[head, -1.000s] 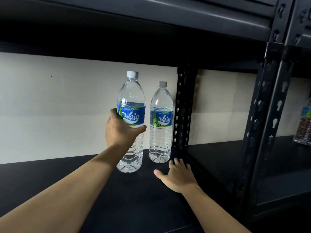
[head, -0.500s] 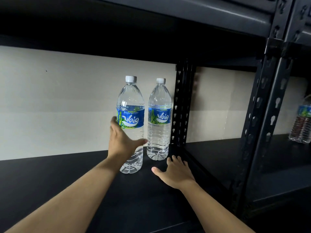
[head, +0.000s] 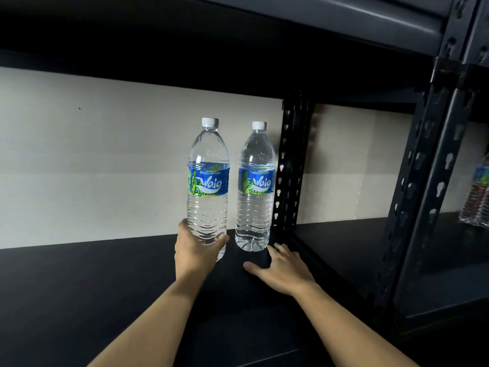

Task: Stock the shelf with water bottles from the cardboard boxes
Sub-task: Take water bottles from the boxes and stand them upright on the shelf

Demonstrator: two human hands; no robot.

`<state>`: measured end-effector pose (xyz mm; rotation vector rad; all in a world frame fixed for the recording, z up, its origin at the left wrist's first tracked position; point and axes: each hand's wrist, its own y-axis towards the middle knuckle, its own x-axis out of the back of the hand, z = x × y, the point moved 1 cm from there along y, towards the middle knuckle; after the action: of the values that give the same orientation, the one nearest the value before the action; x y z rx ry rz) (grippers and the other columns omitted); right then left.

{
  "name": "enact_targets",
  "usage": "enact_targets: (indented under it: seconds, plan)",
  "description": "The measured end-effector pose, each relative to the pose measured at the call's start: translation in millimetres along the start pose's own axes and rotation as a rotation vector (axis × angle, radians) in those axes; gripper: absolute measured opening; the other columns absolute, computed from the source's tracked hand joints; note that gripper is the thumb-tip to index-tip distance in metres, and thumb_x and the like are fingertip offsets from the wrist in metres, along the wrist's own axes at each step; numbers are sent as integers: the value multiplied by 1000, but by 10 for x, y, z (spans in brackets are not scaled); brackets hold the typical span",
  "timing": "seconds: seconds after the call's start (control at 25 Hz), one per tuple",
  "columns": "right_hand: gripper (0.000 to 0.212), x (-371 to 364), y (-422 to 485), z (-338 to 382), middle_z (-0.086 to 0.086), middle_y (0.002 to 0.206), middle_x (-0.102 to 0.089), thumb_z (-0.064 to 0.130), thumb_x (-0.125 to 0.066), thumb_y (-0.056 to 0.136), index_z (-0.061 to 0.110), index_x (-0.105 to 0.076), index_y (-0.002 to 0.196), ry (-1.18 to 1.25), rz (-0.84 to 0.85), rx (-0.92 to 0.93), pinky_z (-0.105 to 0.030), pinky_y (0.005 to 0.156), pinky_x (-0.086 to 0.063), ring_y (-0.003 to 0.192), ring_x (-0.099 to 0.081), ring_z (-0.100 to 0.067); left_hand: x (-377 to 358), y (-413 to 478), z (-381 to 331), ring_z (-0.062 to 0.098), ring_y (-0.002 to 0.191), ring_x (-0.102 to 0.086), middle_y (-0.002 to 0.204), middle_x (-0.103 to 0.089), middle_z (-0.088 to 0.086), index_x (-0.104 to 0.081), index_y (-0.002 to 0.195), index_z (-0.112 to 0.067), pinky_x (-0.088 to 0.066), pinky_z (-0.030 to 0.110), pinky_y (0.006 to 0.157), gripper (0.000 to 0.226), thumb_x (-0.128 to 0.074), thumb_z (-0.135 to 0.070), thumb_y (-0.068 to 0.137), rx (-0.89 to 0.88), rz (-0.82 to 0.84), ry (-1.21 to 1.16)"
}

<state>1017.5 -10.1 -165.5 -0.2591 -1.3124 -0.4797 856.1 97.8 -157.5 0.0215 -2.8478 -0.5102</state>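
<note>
The rear upright post (head: 291, 165), black and perforated, marks the right-hand limit of this bay. Just left of it, a Waig water bottle (head: 254, 186) stands upright on the dark shelf board (head: 92, 287), close to the pale wall (head: 105, 168). A narrow gap further left of the post, a second Waig bottle (head: 207, 181) stands upright in the left hand (head: 195, 250), whose fingers and thumb curl round its ribbed lower part. The hand hides its base, so I cannot tell whether it rests on the board. Left of that bottle the board runs bare to the frame edge, and the shelf above (head: 317, 11) leaves room over both caps. The right hand (head: 283, 271) lies flat on the board in front of the post, fingers spread, near the standing bottle's base but apart from it. Well right of the post, past the front upright (head: 423, 181), wrapped bottles (head: 479, 197) sit in the next bay.

Half a second earlier the left hand gripped just under the label; now it sits lower, and the bottle is further back.
</note>
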Motion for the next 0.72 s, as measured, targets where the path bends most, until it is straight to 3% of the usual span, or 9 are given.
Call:
enact_targets:
  seconds: [0.4,0.72]
  plan:
    - [97,49,-56,44,-2,164,-12,79,-40,84,18,-20,156,15,16,-23,-38,121,-8,151,-7,-23,-59,261,188,26,128,-49,136,-54,2,-31,142,-24,-44,44,103,95,-88,-34,67,25,91,28]
    - [97,60,-61,51,-2,165,-11,79,-40,84,18,-19,157,30,22,-30,-38,121,-6,151,-6,-22,-80,266,168,31,133,-40,140,-44,13,-25,149,-15,-35,42,108,97,-85,-27,73,23,62,20]
